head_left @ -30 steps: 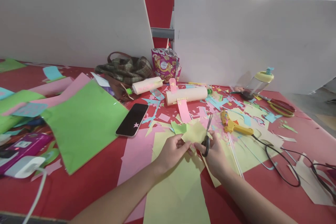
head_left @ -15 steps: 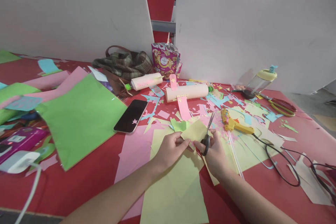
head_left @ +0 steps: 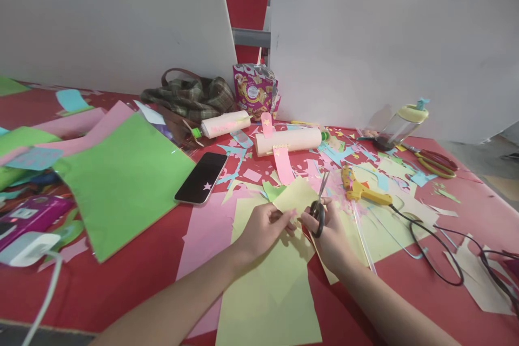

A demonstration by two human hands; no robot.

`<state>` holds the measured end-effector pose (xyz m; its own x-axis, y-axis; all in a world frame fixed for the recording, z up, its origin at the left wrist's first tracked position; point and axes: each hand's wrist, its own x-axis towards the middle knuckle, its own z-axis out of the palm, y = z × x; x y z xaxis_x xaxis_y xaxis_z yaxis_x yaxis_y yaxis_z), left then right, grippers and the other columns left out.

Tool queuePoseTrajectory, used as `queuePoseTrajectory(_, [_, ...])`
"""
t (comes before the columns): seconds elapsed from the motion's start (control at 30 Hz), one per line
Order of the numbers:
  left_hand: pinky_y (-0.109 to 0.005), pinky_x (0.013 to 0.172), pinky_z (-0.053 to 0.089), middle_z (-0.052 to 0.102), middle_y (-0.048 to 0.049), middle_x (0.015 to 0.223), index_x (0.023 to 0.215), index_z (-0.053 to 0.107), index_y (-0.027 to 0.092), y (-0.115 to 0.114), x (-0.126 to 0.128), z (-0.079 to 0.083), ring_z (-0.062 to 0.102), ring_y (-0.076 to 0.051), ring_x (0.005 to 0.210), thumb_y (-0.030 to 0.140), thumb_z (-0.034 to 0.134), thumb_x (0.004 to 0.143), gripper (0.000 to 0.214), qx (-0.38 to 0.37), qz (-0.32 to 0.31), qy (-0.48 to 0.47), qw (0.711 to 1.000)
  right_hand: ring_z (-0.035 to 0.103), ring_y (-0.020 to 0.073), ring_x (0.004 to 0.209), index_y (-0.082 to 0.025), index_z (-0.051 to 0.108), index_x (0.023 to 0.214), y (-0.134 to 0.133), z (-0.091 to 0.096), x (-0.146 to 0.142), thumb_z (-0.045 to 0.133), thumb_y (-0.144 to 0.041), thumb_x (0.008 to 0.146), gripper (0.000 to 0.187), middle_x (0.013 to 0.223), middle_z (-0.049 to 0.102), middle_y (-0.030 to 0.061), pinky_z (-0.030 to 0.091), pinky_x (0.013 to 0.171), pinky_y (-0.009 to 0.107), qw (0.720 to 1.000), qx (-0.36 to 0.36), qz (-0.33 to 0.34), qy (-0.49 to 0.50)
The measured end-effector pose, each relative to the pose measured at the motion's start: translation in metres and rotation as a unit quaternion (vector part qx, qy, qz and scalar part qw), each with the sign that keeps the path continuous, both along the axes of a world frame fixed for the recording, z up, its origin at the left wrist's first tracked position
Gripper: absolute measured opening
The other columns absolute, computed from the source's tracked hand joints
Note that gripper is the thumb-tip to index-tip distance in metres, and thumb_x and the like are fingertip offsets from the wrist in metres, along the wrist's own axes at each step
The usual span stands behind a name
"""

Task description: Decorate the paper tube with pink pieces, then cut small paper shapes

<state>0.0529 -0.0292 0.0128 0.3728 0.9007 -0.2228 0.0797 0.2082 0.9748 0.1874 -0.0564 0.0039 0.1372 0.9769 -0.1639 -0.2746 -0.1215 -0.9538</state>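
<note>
Well, from where I stand, the head view takes in a red worktop (head_left: 138, 292) strewn with coloured paper, and both hands are busy over it. The left hand (head_left: 263, 230) pinches a small piece of yellow paper (head_left: 298, 194) between thumb and fingers, holding it above a larger yellow sheet (head_left: 271, 303). The right hand (head_left: 330, 238) has its fingers round the grips of some black-handled scissors (head_left: 321, 215), blades pointing up and away by the right edge of that small piece; whether they bite into it, or the right fingertips touch it too, I can't tell. Just behind it a green scrap (head_left: 272, 190) peeks out. A pink sheet (head_left: 206, 238) shows to the left of the larger yellow one, and near it a phone (head_left: 201, 178) lies flat, a pink star (head_left: 207, 186) on its dark screen. Further left spreads a big green sheet (head_left: 125, 184), with a purple device (head_left: 38, 219) beside it. Beyond the hands, a pale roll (head_left: 290, 141) lies on its side, a pink strip (head_left: 284, 166) sticking out in front, and a smaller roll (head_left: 227, 124) lies to its left, near a plaid bag (head_left: 194, 96) and a purple snack bag (head_left: 254, 89). Over on the right sit a yellow glue gun (head_left: 367, 193), its black cord (head_left: 457, 275) curling away, and a clear jar (head_left: 399, 127) with a yellow lid
</note>
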Motion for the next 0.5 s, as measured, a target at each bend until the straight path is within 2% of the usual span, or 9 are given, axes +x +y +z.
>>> queuePoseTrajectory(0.1, [-0.025,0.050,0.046,0.061,-0.0064,0.059,0.060,0.056,0.010,0.007,-0.004,0.003,0.058,-0.015,0.055,0.041,0.049,0.072,0.034,0.018,0.044,0.004,0.999,0.050,0.0105,0.067,-0.023,0.036,0.076,0.000,-0.004,0.000,0.059,-0.027,0.070,0.025,0.073,0.044,-0.0043,0.042,0.064,0.026,0.998,0.027,0.033,0.037])
queuePoseTrajectory(0.3, [-0.024,0.058,0.043,0.057,-0.0019,0.052,0.056,0.055,0.012,0.018,-0.011,0.015,0.055,-0.012,0.052,0.037,0.048,0.074,0.031,0.080,0.108,0.017,0.991,0.047,0.0127,0.078,-0.025,0.036,0.085,-0.008,-0.005,0.000,0.055,-0.031,0.074,0.022,0.086,0.043,-0.0005,0.040,0.072,0.031,0.981,0.055,0.180,0.053])
queuePoseTrajectory(0.4, [-0.022,0.058,0.042,0.055,-0.0001,0.049,0.054,0.053,0.012,0.023,-0.010,0.021,0.053,-0.010,0.051,0.034,0.048,0.074,0.031,0.117,0.105,0.017,0.987,0.045,0.0136,0.079,-0.026,0.035,0.087,-0.010,-0.004,0.001,0.055,-0.037,0.073,0.027,0.089,0.041,0.0005,0.040,0.069,0.030,0.971,0.059,0.227,0.041])
queuePoseTrajectory(0.5, [-0.020,0.054,0.041,0.054,0.0009,0.050,0.054,0.051,0.013,0.028,-0.005,0.026,0.051,-0.009,0.049,0.033,0.048,0.074,0.029,0.151,0.078,0.028,0.985,0.044,0.0135,0.075,-0.026,0.036,0.089,-0.009,-0.004,0.003,0.055,-0.043,0.071,0.031,0.091,0.040,0.0015,0.040,0.067,0.030,0.967,0.074,0.244,0.027])
